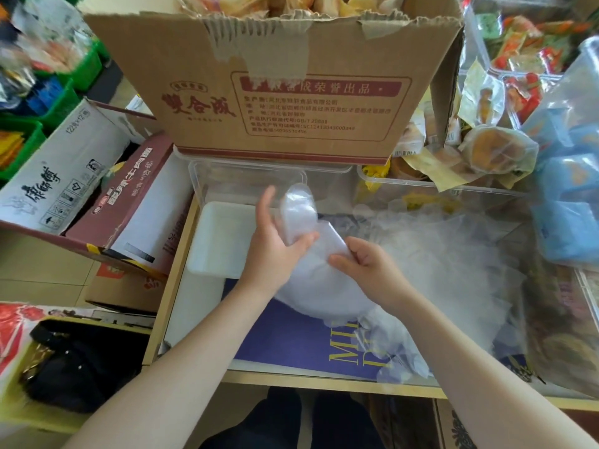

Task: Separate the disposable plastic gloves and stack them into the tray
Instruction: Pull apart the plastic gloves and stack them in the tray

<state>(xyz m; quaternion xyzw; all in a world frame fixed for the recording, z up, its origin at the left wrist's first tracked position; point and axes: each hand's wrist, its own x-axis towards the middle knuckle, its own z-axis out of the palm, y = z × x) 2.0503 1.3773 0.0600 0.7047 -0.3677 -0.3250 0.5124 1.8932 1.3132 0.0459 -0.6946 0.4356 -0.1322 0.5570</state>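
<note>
A clear plastic glove (299,215) is held up between both hands over the counter. My left hand (275,244) pinches its upper part between thumb and fingers, with the forefinger raised. My right hand (363,264) pinches the glove's lower edge just to the right. A loose heap of clear gloves (431,270) lies on the counter to the right and trails down toward the front edge. The white tray (220,241) sits to the left of my hands, and I cannot tell whether any glove lies in it.
A clear plastic bin (246,173) stands behind the tray, under a big brown cardboard box (275,85). Packaged snacks (492,147) and blue packs (570,189) crowd the right. Cartons (64,176) sit on the left. A purple sheet (291,338) covers the counter front.
</note>
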